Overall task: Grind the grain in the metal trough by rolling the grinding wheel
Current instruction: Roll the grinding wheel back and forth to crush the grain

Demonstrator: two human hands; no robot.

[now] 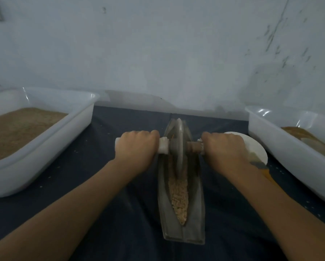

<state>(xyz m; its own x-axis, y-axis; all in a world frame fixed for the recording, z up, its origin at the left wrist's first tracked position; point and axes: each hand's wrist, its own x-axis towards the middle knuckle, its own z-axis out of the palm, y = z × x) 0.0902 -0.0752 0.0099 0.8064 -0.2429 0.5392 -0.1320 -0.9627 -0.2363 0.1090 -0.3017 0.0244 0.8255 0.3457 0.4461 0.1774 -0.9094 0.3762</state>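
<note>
the left hand (137, 147) is curled tight over the pale wrapped end of the axle handle (164, 146), knuckles up, so the fingertips are tucked underneath and out of sight; only a short stub of handle shows past the outer side of the fist. the right hand (223, 147) grips the other end the same way, fingers wrapped round and hidden below, with a brownish stretch of axle bare between its fingers and the wheel.

between the two fists the grinding wheel (179, 146) stands upright on its edge in the metal trough (180, 187), toward the trough's far end; its lower rim is buried in the groove and cannot be made out. the grain (178, 196) lies in the groove on the near side of the fingers, a coarse tan strip tapering to a point near the trough's near end. whatever grain lies beyond the wheel is blocked from view.

outward of the left fingers sits a white tub (50, 140) holding tan meal, cut off by the frame edge. outward of the right fingers is a second white tub (282, 147), also cropped, its brown contents blurred. a white round dish (252, 146) is half hidden behind the right hand. all rest on a dark cloth (105, 185).
</note>
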